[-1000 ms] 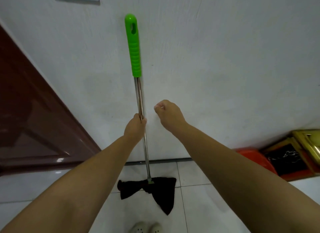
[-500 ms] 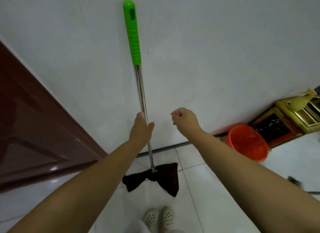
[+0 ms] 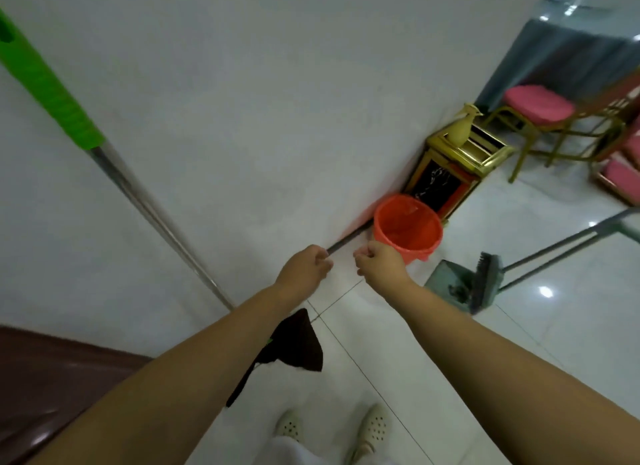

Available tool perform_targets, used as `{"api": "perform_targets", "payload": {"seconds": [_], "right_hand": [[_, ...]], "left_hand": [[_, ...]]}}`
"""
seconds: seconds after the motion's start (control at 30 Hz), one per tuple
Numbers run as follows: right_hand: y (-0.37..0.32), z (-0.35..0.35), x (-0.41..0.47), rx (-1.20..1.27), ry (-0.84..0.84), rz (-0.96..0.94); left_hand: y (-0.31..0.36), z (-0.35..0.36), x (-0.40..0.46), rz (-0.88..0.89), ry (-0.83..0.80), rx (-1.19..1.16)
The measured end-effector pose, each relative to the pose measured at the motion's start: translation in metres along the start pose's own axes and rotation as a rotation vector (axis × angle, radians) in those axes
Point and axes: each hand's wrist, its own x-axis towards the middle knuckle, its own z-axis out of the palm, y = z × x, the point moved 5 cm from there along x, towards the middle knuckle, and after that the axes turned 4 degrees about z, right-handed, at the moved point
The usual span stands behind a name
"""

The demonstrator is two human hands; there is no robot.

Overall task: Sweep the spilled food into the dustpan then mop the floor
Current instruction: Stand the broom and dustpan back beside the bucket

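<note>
A mop with a green grip and a metal shaft leans against the white wall at the left, its black cloth head lying on the tiled floor. My left hand is off the shaft and holds nothing, fingers loosely curled. My right hand hovers beside it with curled fingers, also holding nothing, just in front of an orange bucket. To the right stands a grey dustpan with dark bits in it and a broom resting against it.
A brown door is at the lower left. A gold and black stand with a yellow spray bottle sits by the wall. Gold-framed chairs with pink seats stand at the far right. My white shoes are on the tiles.
My left hand has let go of the mop shaft, which stays leaning on the wall. The view has swung right, bringing the bucket, dustpan and broom into sight.
</note>
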Motion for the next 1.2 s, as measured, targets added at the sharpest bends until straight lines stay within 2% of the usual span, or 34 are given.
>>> {"api": "perform_targets", "payload": {"seconds": [0.23,0.53,0.7,0.9,1.2], "right_hand": [[0.105,-0.109,0.008,0.085,0.159,0.171],[0.249,-0.267,0.021,0.200,0.277,0.308],[0.321,-0.350,0.029,0.211,0.320,0.334],[0.372,-0.414,0.053,0.284,0.370,0.364],[0.415,-0.486,0.117,0.291,0.408,0.409]], "left_hand": [[0.093,0.128,0.031,0.121,-0.221,0.076],[0.199,0.311,0.063,0.233,-0.377,0.113],[0.235,0.402,0.081,0.249,-0.401,0.097],[0.261,0.465,0.105,0.217,-0.457,0.134],[0.316,0.541,0.196,0.217,-0.490,0.126]]}}
